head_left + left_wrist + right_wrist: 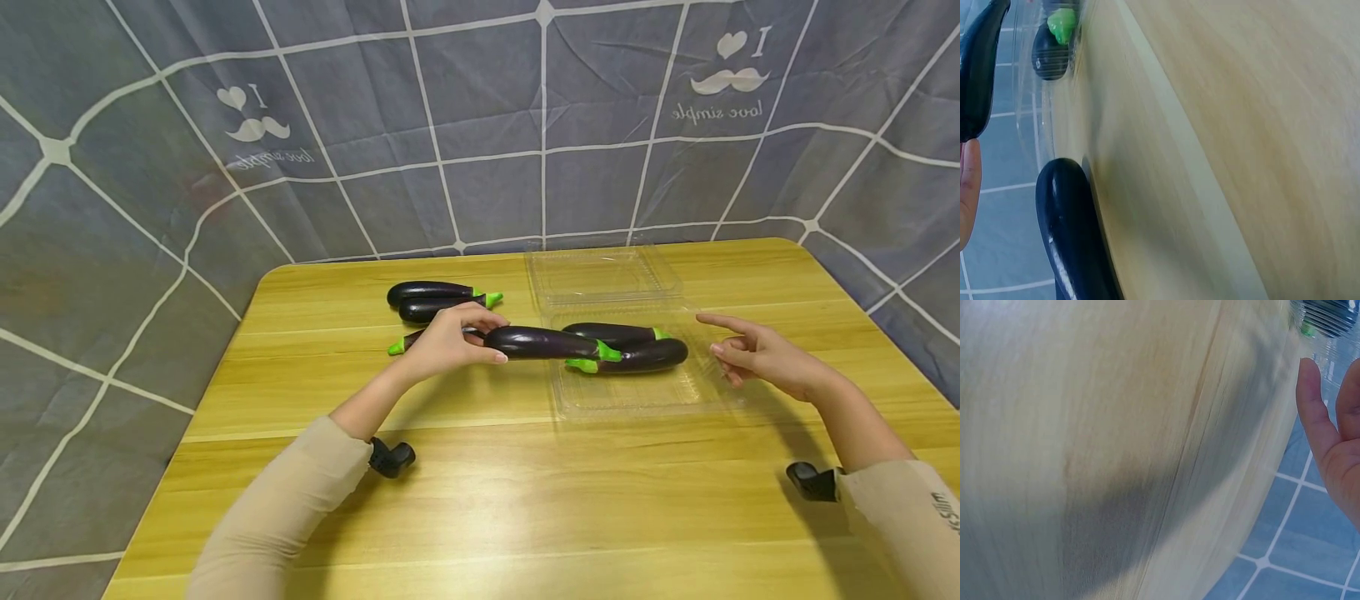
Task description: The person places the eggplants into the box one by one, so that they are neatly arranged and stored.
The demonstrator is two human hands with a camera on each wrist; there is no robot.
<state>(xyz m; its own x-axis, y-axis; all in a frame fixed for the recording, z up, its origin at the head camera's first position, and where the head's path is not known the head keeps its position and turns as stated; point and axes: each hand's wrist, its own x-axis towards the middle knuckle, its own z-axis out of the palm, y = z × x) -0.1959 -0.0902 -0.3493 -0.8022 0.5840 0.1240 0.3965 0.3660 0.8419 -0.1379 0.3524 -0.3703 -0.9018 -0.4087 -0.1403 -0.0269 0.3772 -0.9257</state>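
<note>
My left hand (453, 340) pinches a dark purple eggplant (540, 342) by its rounded end, with the green stem pointing right. In the head view this eggplant overlaps the left part of a clear plastic clamshell box (637, 408). Inside the box lie two eggplants, a rear one (611, 333) and a front one (648, 357), stems facing opposite ways. The left wrist view shows the held eggplant (977, 69) raised off the table. My right hand (772, 354) holds nothing; its index finger extends toward the box's right side, the others loosely bent.
Two more eggplants (431, 290) lie side by side at the back left of the wooden table (480, 500). A third eggplant (411, 340) is partly hidden behind my left hand. The box's lid (600, 277) lies folded back, near the grey curtain (487, 125).
</note>
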